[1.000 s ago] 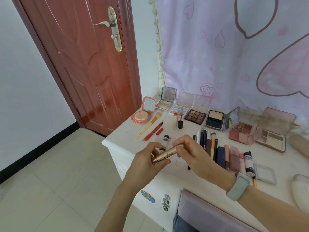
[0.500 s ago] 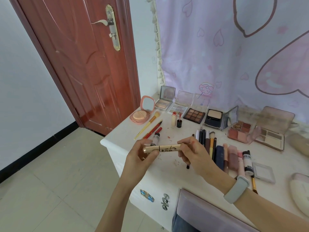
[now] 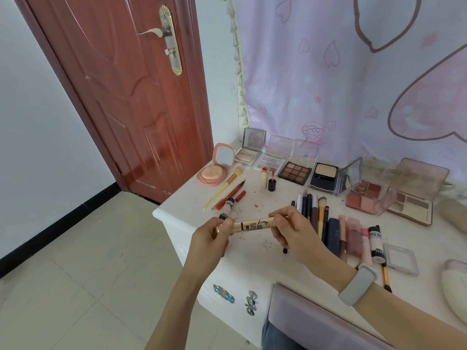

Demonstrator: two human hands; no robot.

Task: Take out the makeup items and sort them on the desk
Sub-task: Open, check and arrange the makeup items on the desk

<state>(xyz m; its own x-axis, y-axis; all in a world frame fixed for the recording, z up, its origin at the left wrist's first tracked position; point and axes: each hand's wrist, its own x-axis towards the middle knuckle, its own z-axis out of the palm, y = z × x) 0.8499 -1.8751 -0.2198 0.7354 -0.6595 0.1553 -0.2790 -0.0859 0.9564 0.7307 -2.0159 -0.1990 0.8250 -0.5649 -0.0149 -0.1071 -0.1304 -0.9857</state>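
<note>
Both hands hold a gold mascara tube (image 3: 255, 224) level above the front left part of the white desk (image 3: 192, 198). My left hand (image 3: 211, 239) grips its left end, and my right hand (image 3: 294, 232) pinches its right end. Just behind the tube lies a small pale tube with a black cap (image 3: 228, 209). A row of pencils, brushes and lipsticks (image 3: 328, 223) lies to the right of my right hand. Open palettes (image 3: 294, 171) and a pink compact (image 3: 214, 170) line the back of the desk.
A red-brown door (image 3: 131, 97) stands left of the desk, with tiled floor (image 3: 75, 286) below. A pink curtain (image 3: 353, 72) hangs behind the desk. A lilac bag edge (image 3: 316, 322) sits in my lap. A white pouch (image 3: 454, 284) lies at the far right.
The mascara tube went from slanted to level and my hands moved slightly apart along it. The view shifted a little.
</note>
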